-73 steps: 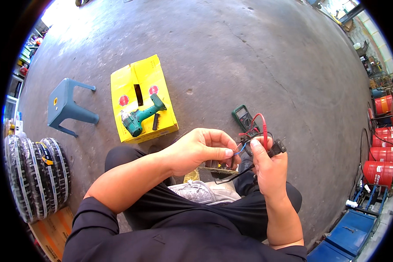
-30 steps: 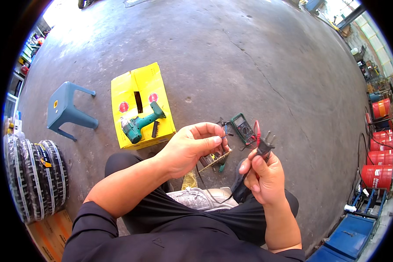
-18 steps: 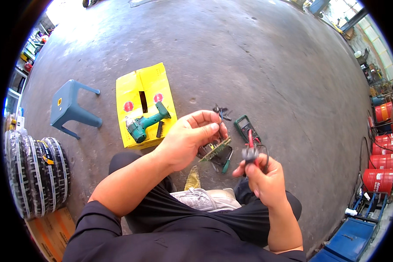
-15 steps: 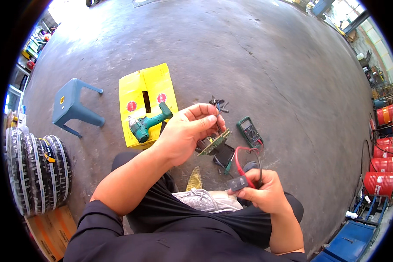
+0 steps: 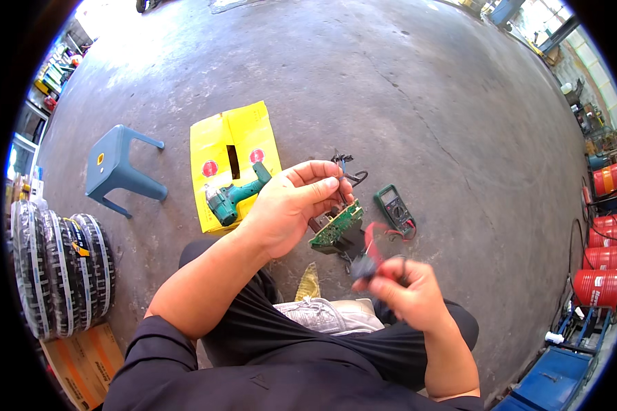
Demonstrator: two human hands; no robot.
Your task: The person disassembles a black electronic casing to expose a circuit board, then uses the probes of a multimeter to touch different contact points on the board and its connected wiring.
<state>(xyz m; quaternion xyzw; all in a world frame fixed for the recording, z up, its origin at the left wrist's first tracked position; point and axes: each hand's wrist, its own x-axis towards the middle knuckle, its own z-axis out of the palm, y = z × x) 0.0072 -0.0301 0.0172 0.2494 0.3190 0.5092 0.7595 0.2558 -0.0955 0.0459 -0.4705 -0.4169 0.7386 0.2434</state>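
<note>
My left hand [image 5: 291, 205] is closed in a pinch on thin wires at the upper edge of a green circuit board [image 5: 337, 229], which hangs tilted beneath my fingers. A dark cable loops out beyond the fingertips. To the right and lower, my right hand [image 5: 408, 291] grips the red and black test leads of a multimeter, with a small dark block [image 5: 367, 267] at its fingertips; motion smears both. The multimeter [image 5: 394, 207] lies on the floor beyond, its screen facing up. A teal cordless drill body [image 5: 234, 195] rests on a yellow bag or carton [image 5: 209, 140], left of my left hand.
A blue-grey plastic stool [image 5: 120, 161] stands at the left on the concrete floor [image 5: 322, 82]. Below it are stacked tyres [image 5: 62, 267] and a cardboard box [image 5: 82, 359]. Red drums [image 5: 596, 288] and a blue metal cabinet [image 5: 555, 377] line the right side.
The circuit board has turned to show more of its green face. My right hand has tilted the dark block and leads upward, nearer the board. My left hand stays almost in place.
</note>
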